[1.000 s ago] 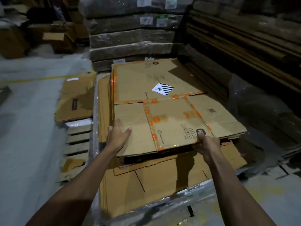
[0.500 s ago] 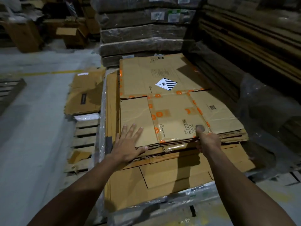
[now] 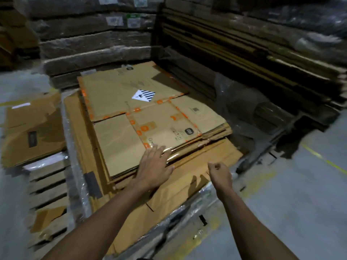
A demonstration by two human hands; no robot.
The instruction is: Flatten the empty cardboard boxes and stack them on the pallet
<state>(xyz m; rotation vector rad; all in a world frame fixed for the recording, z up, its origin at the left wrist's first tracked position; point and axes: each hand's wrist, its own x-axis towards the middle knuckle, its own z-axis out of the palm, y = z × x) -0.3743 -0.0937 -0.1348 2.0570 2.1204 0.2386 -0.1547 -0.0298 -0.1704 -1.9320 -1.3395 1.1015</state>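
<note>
Neither hand grips anything: the left hand [image 3: 155, 166] lies flat with straight fingers pressing the near edge of the top flattened box [image 3: 150, 128], and the right hand [image 3: 219, 170] hangs loosely curled and empty just off the stack's near right corner, touching nothing that can be made out.

Far left on the floor sits a separate heap of flattened cartons [image 3: 32, 128], with a bare slatted pallet [image 3: 47, 186] nearer. In the middle, the stack of flattened boxes [image 3: 197, 145] rests on a wide cardboard base sheet [image 3: 178, 199], which covers the working pallet; plastic film [image 3: 187, 209] shows along its near edge. The top box carries orange tape [image 3: 139, 126] and a striped diamond label [image 3: 143, 95] on its far panel. Behind stand wrapped bales of cardboard [image 3: 93, 44], and to the right, leaning flat sheets [image 3: 253, 59].

Judging by its look, the top box is light, stiff across its panels but hinged at the creases, so flaps may spring up. The glossy tape is probably slick; bare cardboard edges offer a surer hold. Pressing near the creases and squaring the edges with flat palms seems the sensible handling, since the near layers sit slightly uneven.
</note>
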